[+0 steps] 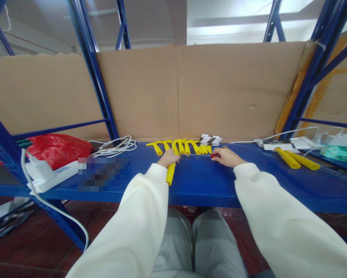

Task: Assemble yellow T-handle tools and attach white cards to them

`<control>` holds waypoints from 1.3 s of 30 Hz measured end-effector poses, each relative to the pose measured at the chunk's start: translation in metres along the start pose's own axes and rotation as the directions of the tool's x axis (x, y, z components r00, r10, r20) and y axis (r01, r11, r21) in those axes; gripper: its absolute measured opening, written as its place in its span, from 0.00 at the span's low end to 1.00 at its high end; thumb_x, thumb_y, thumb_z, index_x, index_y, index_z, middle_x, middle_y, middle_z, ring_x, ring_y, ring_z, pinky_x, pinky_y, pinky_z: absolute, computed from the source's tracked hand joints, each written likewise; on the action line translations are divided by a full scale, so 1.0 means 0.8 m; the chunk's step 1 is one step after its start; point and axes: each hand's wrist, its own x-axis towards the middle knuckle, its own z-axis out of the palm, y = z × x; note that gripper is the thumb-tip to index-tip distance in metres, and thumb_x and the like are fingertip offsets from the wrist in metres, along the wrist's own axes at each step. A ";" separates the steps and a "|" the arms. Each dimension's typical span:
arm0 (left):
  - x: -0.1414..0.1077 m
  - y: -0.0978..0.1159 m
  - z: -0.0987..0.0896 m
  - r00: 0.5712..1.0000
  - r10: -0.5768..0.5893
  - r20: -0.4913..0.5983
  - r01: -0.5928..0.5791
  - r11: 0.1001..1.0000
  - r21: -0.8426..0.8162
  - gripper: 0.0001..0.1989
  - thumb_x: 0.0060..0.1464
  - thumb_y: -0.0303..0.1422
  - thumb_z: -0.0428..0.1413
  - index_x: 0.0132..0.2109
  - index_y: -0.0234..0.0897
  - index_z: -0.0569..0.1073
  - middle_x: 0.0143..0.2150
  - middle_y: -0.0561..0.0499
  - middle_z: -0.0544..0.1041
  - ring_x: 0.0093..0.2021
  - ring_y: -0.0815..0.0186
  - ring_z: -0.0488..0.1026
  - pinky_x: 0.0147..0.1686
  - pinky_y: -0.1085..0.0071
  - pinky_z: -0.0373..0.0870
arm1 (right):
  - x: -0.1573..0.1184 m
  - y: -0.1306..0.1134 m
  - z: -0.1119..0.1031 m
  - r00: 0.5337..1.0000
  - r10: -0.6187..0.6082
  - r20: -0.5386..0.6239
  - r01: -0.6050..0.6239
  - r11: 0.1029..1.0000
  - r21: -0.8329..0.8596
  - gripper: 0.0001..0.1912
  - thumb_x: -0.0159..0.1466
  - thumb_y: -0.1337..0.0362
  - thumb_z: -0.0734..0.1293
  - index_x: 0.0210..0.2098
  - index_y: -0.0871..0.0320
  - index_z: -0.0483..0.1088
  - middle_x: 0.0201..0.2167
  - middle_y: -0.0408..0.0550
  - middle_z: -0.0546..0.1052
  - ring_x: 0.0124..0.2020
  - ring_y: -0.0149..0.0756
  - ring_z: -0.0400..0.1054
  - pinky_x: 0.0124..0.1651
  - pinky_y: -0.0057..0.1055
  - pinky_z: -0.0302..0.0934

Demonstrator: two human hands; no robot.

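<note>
- Nearest, grey trousers (200, 243) show below the edge of a blue shelf (202, 183), between two cream sleeves (143, 208).
- On the shelf, toward its front edge, a yellow tube (170, 175) points at the person; the left hand (168, 157) is wrapped around its farther part.
- To the right, the right hand (225, 156) grips the red handle of a screwdriver (215, 155), its thin shaft lying crosswise and reaching the left hand; whether the tip touches the tube is hidden.
- Well off to the left sit a white power strip (61, 174) and a red plastic bag (59, 150); well off to the right lie two more yellow tubes (303, 159).
- Just beyond the hands, yellow T-shaped pieces (188, 147) stand in a row, a black-and-white stack (210, 139) near its right end.
- Farthest back, a cardboard sheet (219, 88) rises between blue uprights (95, 73).
</note>
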 end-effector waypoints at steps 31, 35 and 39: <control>0.001 -0.001 -0.002 0.998 0.010 -0.057 -0.010 1.000 0.004 0.08 0.53 0.24 0.58 0.26 0.33 0.76 0.32 0.44 0.82 0.35 0.63 0.80 0.34 0.75 0.74 | 0.005 0.038 0.012 0.989 0.127 0.069 -0.125 0.992 -0.026 0.05 0.62 0.65 0.69 0.37 0.55 0.78 0.42 0.53 0.81 0.45 0.46 0.75 0.46 0.38 0.67; 0.002 -0.002 -0.003 0.998 -0.004 -0.066 0.004 1.000 0.009 0.06 0.52 0.25 0.58 0.27 0.32 0.76 0.32 0.42 0.82 0.36 0.60 0.80 0.34 0.74 0.74 | 0.003 0.052 0.014 0.973 0.218 0.077 -0.212 0.974 -0.079 0.10 0.62 0.66 0.67 0.41 0.51 0.79 0.46 0.52 0.81 0.49 0.48 0.73 0.49 0.46 0.66; -0.001 -0.001 -0.005 0.995 -0.021 -0.094 0.019 1.000 -0.025 0.06 0.51 0.24 0.58 0.27 0.32 0.77 0.30 0.43 0.82 0.35 0.60 0.80 0.32 0.74 0.73 | 0.000 0.059 0.015 0.964 0.253 0.087 -0.243 0.964 -0.111 0.16 0.62 0.69 0.65 0.45 0.49 0.79 0.49 0.54 0.80 0.52 0.52 0.72 0.50 0.52 0.65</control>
